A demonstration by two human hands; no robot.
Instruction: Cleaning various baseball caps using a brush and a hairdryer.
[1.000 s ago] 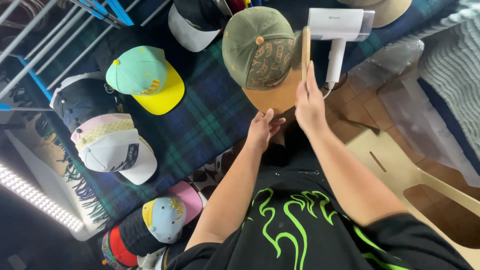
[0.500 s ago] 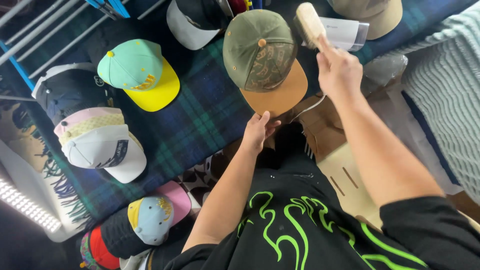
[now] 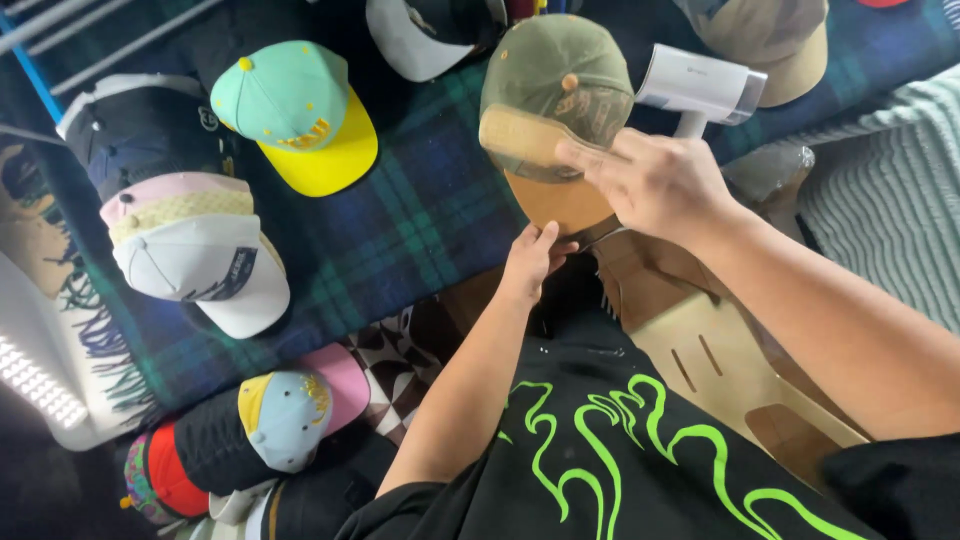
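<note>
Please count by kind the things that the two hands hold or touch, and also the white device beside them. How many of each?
Brush: 1, in the grip of the right hand, lying on the cap.
Cap: 1, olive with a tan brim; the left hand is at the brim.
White dryer: 1, untouched.
Total: 3

Plaid blanket, light panel
</note>
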